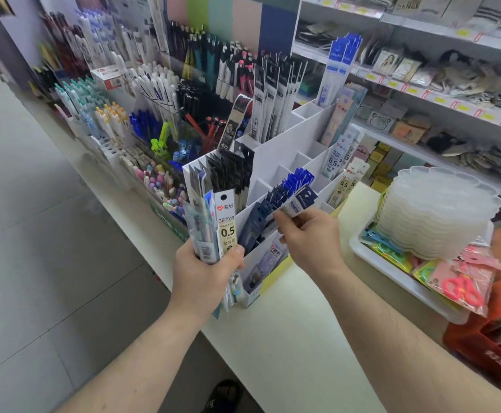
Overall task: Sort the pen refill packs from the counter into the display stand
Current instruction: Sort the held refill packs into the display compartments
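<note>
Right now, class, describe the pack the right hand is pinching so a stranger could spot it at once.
Find the white stepped display stand on the cream counter. At its near edge, the right hand pinches one slim pack above a row of dark blue packs. Unlike those, its top is white below a dark blue corner, and it lies tilted, not slotted.

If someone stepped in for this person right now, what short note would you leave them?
Left hand: grips a fanned bunch of unsorted pen refill packs upright.
Right hand: pinches one blue-and-white refill pack at the row of blue packs in the white tiered cardboard display stand.
Done: many compartments already hold packs.
Left: seat this pack, then sort the bunch by type.
</note>
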`<state>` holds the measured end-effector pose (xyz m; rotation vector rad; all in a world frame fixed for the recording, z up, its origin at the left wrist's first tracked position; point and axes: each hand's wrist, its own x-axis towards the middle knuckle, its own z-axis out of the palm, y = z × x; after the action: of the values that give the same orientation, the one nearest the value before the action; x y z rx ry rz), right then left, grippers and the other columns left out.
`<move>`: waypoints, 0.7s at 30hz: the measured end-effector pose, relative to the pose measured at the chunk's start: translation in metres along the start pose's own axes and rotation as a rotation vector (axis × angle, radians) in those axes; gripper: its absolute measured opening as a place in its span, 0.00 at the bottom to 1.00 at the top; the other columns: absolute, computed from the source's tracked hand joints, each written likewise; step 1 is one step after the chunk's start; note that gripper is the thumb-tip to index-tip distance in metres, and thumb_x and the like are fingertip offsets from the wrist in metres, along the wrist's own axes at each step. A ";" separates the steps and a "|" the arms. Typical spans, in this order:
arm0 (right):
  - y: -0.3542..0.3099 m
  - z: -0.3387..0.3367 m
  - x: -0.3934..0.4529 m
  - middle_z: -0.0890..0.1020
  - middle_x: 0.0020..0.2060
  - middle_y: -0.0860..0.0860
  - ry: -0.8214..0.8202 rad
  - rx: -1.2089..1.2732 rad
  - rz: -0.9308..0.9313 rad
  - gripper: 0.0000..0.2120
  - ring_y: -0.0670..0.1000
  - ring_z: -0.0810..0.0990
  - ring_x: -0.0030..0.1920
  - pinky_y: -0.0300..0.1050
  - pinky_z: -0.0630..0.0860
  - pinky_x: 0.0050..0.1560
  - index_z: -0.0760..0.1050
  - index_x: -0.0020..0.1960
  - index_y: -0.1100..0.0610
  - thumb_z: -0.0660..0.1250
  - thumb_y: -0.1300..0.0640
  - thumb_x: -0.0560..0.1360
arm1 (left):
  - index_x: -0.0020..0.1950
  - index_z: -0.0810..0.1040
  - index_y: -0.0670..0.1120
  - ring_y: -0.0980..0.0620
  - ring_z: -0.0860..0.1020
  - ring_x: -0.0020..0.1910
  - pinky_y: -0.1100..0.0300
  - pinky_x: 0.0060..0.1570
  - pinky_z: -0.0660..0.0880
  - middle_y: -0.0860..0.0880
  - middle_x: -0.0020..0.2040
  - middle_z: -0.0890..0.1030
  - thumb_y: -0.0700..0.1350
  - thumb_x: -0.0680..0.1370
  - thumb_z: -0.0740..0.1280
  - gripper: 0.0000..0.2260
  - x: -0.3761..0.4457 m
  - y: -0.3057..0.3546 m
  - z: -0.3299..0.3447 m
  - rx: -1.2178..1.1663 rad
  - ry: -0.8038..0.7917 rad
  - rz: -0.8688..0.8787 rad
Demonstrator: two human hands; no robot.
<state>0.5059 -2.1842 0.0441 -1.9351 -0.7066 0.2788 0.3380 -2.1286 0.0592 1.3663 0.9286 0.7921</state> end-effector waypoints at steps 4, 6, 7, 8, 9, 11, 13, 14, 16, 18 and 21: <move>-0.002 0.002 0.000 0.84 0.36 0.52 -0.018 -0.029 -0.048 0.08 0.56 0.82 0.39 0.57 0.80 0.45 0.83 0.46 0.58 0.72 0.52 0.76 | 0.47 0.81 0.47 0.55 0.84 0.36 0.66 0.33 0.78 0.51 0.38 0.85 0.34 0.74 0.72 0.08 0.003 -0.002 -0.001 -0.008 -0.001 -0.009; -0.001 0.005 0.001 0.84 0.38 0.54 -0.038 -0.087 -0.075 0.10 0.57 0.81 0.40 0.57 0.80 0.45 0.83 0.48 0.60 0.71 0.53 0.77 | 0.50 0.81 0.47 0.54 0.84 0.36 0.65 0.34 0.79 0.51 0.39 0.85 0.35 0.74 0.72 0.09 0.004 -0.003 -0.002 -0.010 -0.003 -0.011; 0.000 0.006 0.003 0.84 0.38 0.54 -0.059 -0.136 -0.085 0.10 0.57 0.81 0.40 0.56 0.80 0.45 0.83 0.48 0.60 0.70 0.52 0.77 | 0.51 0.81 0.46 0.54 0.84 0.36 0.64 0.34 0.79 0.51 0.40 0.85 0.35 0.75 0.72 0.08 0.005 -0.003 -0.002 -0.011 -0.005 -0.010; 0.001 0.006 0.004 0.84 0.38 0.54 -0.088 -0.200 -0.092 0.11 0.58 0.81 0.41 0.55 0.79 0.44 0.83 0.48 0.60 0.69 0.52 0.78 | 0.51 0.81 0.45 0.53 0.84 0.36 0.64 0.33 0.79 0.50 0.41 0.84 0.35 0.75 0.72 0.08 0.005 -0.003 -0.002 -0.011 -0.007 -0.008; 0.002 0.007 0.006 0.84 0.38 0.54 -0.124 -0.276 -0.094 0.11 0.58 0.80 0.41 0.53 0.79 0.43 0.82 0.48 0.59 0.68 0.51 0.78 | 0.51 0.81 0.44 0.53 0.84 0.36 0.64 0.33 0.79 0.50 0.41 0.84 0.35 0.75 0.72 0.08 0.006 -0.004 -0.002 -0.009 -0.009 -0.007; 0.004 0.009 0.007 0.83 0.38 0.54 -0.199 -0.425 -0.090 0.12 0.58 0.80 0.41 0.51 0.78 0.42 0.82 0.47 0.57 0.66 0.49 0.79 | 0.51 0.81 0.44 0.53 0.84 0.36 0.64 0.33 0.79 0.51 0.40 0.84 0.35 0.75 0.72 0.08 0.006 -0.005 -0.003 -0.011 -0.014 -0.007; 0.004 0.013 0.008 0.82 0.37 0.53 -0.247 -0.515 -0.078 0.12 0.59 0.78 0.41 0.49 0.77 0.41 0.79 0.44 0.57 0.65 0.49 0.79 | 0.51 0.81 0.44 0.53 0.84 0.36 0.63 0.34 0.79 0.51 0.39 0.85 0.35 0.75 0.72 0.08 0.008 -0.006 -0.003 -0.014 -0.019 -0.007; 0.003 0.015 0.009 0.80 0.36 0.53 -0.264 -0.536 -0.065 0.11 0.59 0.78 0.41 0.48 0.76 0.40 0.78 0.42 0.56 0.64 0.50 0.79 | 0.50 0.81 0.45 0.53 0.84 0.37 0.63 0.35 0.79 0.51 0.38 0.85 0.35 0.75 0.72 0.07 0.008 -0.006 -0.003 -0.009 -0.023 -0.004; 0.002 0.020 0.010 0.78 0.35 0.53 -0.293 -0.557 -0.035 0.10 0.58 0.76 0.40 0.47 0.73 0.38 0.74 0.39 0.55 0.64 0.53 0.78 | 0.48 0.81 0.45 0.53 0.84 0.37 0.64 0.36 0.79 0.50 0.36 0.85 0.35 0.75 0.72 0.06 0.010 -0.007 -0.002 0.010 -0.035 0.007; 0.001 0.023 0.010 0.77 0.34 0.52 -0.338 -0.563 -0.005 0.10 0.58 0.76 0.40 0.46 0.73 0.38 0.72 0.37 0.54 0.63 0.56 0.77 | 0.46 0.81 0.45 0.54 0.84 0.39 0.65 0.36 0.79 0.51 0.35 0.84 0.36 0.75 0.72 0.05 0.012 -0.008 0.000 0.026 -0.046 0.021; 0.002 0.025 0.008 0.81 0.36 0.53 -0.417 -0.545 0.043 0.11 0.58 0.80 0.41 0.49 0.79 0.41 0.75 0.37 0.55 0.60 0.58 0.77 | 0.48 0.82 0.45 0.54 0.84 0.41 0.66 0.37 0.78 0.53 0.36 0.84 0.36 0.74 0.72 0.05 0.014 -0.008 0.003 0.029 -0.058 0.026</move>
<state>0.5012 -2.1615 0.0317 -2.4410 -1.0993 0.5735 0.3462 -2.1180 0.0503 1.4219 0.8812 0.7577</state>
